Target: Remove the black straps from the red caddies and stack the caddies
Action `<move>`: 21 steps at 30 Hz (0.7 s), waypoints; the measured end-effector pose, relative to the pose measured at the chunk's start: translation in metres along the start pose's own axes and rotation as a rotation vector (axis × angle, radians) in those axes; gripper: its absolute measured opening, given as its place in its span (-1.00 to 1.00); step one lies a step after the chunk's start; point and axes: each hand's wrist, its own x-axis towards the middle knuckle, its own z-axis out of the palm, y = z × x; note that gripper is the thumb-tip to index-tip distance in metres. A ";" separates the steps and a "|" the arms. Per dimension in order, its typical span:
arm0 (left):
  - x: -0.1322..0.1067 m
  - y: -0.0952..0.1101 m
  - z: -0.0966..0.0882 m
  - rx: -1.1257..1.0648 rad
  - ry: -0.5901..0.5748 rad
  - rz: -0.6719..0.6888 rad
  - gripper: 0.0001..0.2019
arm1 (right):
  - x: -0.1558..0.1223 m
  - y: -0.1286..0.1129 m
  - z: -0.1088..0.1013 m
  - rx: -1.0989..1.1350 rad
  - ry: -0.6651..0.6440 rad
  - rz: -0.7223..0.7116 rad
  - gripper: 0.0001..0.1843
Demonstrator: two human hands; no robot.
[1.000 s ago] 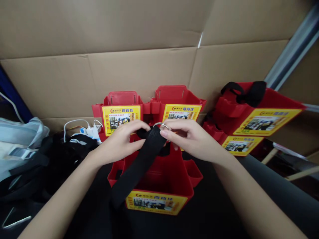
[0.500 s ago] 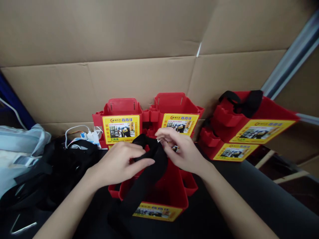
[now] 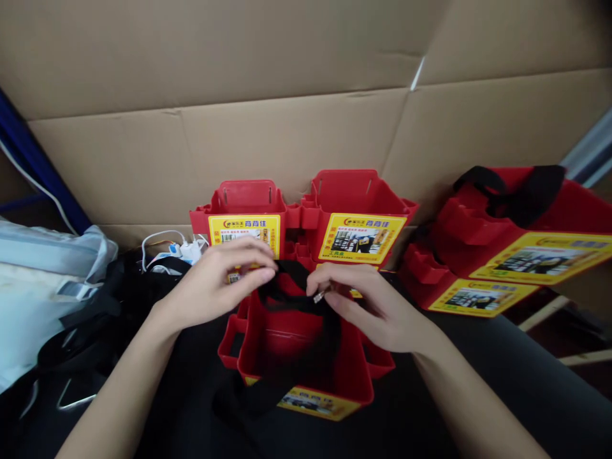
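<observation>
pale bag (image 3: pixel 43 319): well left of the left hand, seemingly kept out of its way
left hand (image 3: pixel 220 284): half-curled beside the strap; cannot tell whether it pinches
black strap (image 3: pixel 275 389): between and below both hands, draped slack across the box
red box (image 3: pixel 358 366): below both grips, upright, likely there so both reach over it
right hand (image 3: pixel 373 306): thumb and forefinger pinching a small metal piece (image 3: pixel 319 297), probably for fine control
stacked red boxes (image 3: pixel 473 233): right of that pinch, likely piled to save room

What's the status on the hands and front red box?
Right hand pinching a metal piece. Left hand at black strap, grip unclear. Front red box open-topped, strap across its mouth. More red boxes behind.
</observation>
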 end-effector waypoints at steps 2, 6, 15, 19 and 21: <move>0.002 0.004 0.004 0.069 0.058 0.072 -0.76 | 0.003 -0.002 0.007 -0.001 -0.050 0.022 -0.87; 0.006 -0.004 0.017 0.225 -0.107 0.127 -0.82 | 0.004 -0.002 0.012 -0.007 -0.063 0.045 -0.85; -0.026 -0.042 -0.040 0.323 0.418 -0.432 -0.82 | -0.027 0.016 -0.060 -0.237 0.277 0.133 -0.57; -0.008 -0.007 -0.011 0.324 0.209 -0.077 -0.48 | -0.016 0.005 -0.040 -0.170 0.188 0.120 -0.61; 0.002 0.010 0.011 0.256 0.064 0.124 -0.48 | -0.008 -0.002 -0.021 -0.125 0.088 0.053 -0.65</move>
